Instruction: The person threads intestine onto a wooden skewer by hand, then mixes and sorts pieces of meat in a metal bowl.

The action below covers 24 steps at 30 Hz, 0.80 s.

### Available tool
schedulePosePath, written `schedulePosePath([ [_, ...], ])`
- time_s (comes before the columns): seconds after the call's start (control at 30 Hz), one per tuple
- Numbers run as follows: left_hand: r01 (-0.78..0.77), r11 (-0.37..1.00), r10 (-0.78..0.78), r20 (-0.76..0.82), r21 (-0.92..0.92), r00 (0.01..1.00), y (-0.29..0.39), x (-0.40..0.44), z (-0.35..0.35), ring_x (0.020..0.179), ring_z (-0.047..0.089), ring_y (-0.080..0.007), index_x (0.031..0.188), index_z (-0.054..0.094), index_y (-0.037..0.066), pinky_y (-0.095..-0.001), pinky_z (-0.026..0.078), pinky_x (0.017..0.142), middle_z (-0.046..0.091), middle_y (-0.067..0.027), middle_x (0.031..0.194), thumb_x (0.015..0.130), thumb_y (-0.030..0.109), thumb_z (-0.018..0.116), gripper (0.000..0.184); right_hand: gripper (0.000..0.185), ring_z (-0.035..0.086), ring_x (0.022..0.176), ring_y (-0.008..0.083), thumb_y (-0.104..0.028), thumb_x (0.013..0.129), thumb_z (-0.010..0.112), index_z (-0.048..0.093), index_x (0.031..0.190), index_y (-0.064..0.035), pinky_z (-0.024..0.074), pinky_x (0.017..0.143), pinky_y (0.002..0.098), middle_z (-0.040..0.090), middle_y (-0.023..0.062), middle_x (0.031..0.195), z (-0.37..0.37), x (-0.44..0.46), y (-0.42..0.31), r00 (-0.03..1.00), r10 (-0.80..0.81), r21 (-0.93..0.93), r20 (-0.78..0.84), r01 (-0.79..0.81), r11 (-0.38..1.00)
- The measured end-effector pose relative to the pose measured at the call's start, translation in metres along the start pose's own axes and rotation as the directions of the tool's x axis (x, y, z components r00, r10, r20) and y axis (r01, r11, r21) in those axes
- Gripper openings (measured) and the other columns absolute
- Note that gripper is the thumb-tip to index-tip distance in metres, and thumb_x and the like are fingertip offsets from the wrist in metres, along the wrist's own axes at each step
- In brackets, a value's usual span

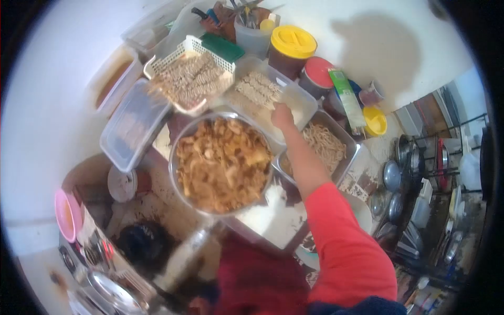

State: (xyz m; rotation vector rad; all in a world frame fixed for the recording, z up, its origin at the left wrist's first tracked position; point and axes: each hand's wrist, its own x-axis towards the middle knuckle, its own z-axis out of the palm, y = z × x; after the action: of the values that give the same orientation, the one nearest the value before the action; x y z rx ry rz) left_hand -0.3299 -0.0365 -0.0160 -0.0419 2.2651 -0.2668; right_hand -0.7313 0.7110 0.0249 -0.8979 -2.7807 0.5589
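My right hand (pixel 282 116) reaches forward over a clear plastic container (pixel 299 100). Its fingers are closed at the stick ends of some skewers (pixel 257 86), threaded with pale, ridged pieces and lying in that container. Left of it, a white basket (pixel 152 67) holds a pile of similar skewers. Under my right forearm sits a metal tray (pixel 353 152) with pale strips of food. Nearer to me stands a big round metal bowl (pixel 175 181) full of brown-yellow cooked pieces. I cannot make out my left hand.
Behind stand a yellow-lidded tub (pixel 294 41), a red-lidded tub (pixel 318 71) and a utensil bucket (pixel 252 39). A lidded plastic box (pixel 131 126) lies left. Lower left are a pink bowl (pixel 68 215) and a metal lid (pixel 113 291). A dish rack (pixel 441 173) fills the right.
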Motion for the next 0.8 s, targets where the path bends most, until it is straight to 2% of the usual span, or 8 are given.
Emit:
schedulePosePath([
  [0.1, -0.005, 0.996, 0.006, 0.006, -0.088, 1.000, -0.019, 0.068, -0.042, 0.082, 0.057, -0.0174, 0.108, 0.061, 0.011, -0.0295, 0.049, 0.070, 0.062, -0.0045, 0.094, 0.075, 0.033, 0.070, 0.041, 0.025, 0.057, 0.100, 0.0357, -0.014, 0.079, 0.057, 0.062, 0.102, -0.0061, 0.0484, 0.084, 0.0446, 0.059, 0.0193, 0.107, 0.022, 0.021, -0.005, 0.990, 0.109, -0.118, 0.086, -0.098, 0.988],
  [0.2, 0.041, 0.895, -0.048, -0.003, -0.444, 0.999, -0.021, 0.111, -0.101, 0.081, 0.058, -0.0170, 0.108, 0.060, 0.007, -0.0287, 0.049, 0.072, 0.061, -0.0056, 0.092, 0.079, 0.028, 0.067, 0.036, 0.018, 0.059, 0.095, 0.0351, -0.013, 0.078, 0.055, 0.064, 0.092, -0.0066, 0.0497, 0.080, 0.0442, 0.061, 0.0182, 0.100, 0.049, 0.034, 0.005, 0.993, 0.103, -0.225, 0.058, -0.087, 0.970],
  [0.3, 0.018, 0.460, -0.074, -0.018, -0.888, 0.997, -0.005, 0.143, -0.168, 0.080, 0.058, -0.0167, 0.108, 0.059, 0.004, -0.0278, 0.049, 0.074, 0.061, -0.0067, 0.090, 0.083, 0.023, 0.063, 0.032, 0.014, 0.061, 0.087, 0.0346, -0.013, 0.078, 0.053, 0.064, 0.080, -0.0052, 0.0493, 0.076, 0.0440, 0.063, 0.0180, 0.089, 0.053, 0.044, 0.006, 0.996, 0.084, -0.200, 0.034, -0.076, 0.977],
  [0.37, -0.049, 0.208, 0.031, -0.044, -0.977, 0.999, 0.034, 0.143, -0.236, 0.079, 0.059, -0.0165, 0.108, 0.058, 0.002, -0.0272, 0.049, 0.075, 0.060, -0.0074, 0.089, 0.085, 0.019, 0.061, 0.029, 0.015, 0.061, 0.083, 0.0347, -0.014, 0.077, 0.053, 0.064, 0.076, -0.0036, 0.0485, 0.073, 0.0441, 0.063, 0.0185, 0.084, 0.045, 0.022, 0.007, 0.996, 0.083, -0.170, 0.028, -0.077, 0.982],
  [0.43, -0.124, 0.143, 0.253, -0.084, -0.982, 0.964, 0.087, 0.135, -0.303, 0.078, 0.059, -0.0162, 0.108, 0.057, 0.000, -0.0267, 0.049, 0.076, 0.060, -0.0081, 0.088, 0.088, 0.016, 0.058, 0.026, 0.015, 0.061, 0.078, 0.0351, -0.014, 0.076, 0.055, 0.063, 0.075, -0.0019, 0.0476, 0.069, 0.0442, 0.062, 0.0192, 0.080, 0.015, -0.012, -0.006, 0.999, 0.049, -0.172, -0.019, -0.051, 0.984],
  [0.67, -0.516, 0.018, 0.780, -0.312, -0.856, 0.543, 0.328, 0.094, -0.462, 0.104, 0.057, -0.0222, 0.118, 0.049, -0.002, -0.0335, 0.045, 0.092, 0.058, -0.0131, 0.113, 0.086, 0.012, 0.060, 0.037, 0.013, 0.062, 0.074, 0.0314, -0.012, 0.078, 0.064, 0.065, 0.086, -0.0022, 0.0477, 0.066, 0.0389, 0.063, 0.0161, 0.080, -0.103, -0.203, -0.090, 0.939, 0.343, 0.437, -0.022, -0.299, 0.848],
  [0.7, -0.360, -0.216, 0.800, -0.376, -0.907, 0.468, 0.358, 0.072, -0.478, 0.109, 0.055, -0.0233, 0.121, 0.047, -0.001, -0.0351, 0.045, 0.093, 0.058, -0.0142, 0.115, 0.087, 0.011, 0.057, 0.037, 0.012, 0.062, 0.073, 0.0309, -0.011, 0.078, 0.064, 0.065, 0.086, -0.0017, 0.0475, 0.065, 0.0379, 0.063, 0.0157, 0.079, -0.124, -0.220, -0.108, 0.934, 0.356, 0.488, -0.029, -0.298, 0.820],
  [0.8, -0.205, -0.312, 0.859, -0.368, -0.928, 0.357, 0.424, 0.040, -0.489, 0.106, 0.057, -0.0235, 0.120, 0.046, -0.002, -0.0348, 0.047, 0.091, 0.058, -0.0146, 0.116, 0.089, 0.009, 0.054, 0.034, 0.011, 0.060, 0.069, 0.0286, -0.009, 0.078, 0.064, 0.063, 0.085, -0.0009, 0.0470, 0.063, 0.0347, 0.060, 0.0150, 0.076, -0.137, -0.256, -0.116, 0.941, 0.317, 0.531, -0.118, -0.210, 0.821],
])
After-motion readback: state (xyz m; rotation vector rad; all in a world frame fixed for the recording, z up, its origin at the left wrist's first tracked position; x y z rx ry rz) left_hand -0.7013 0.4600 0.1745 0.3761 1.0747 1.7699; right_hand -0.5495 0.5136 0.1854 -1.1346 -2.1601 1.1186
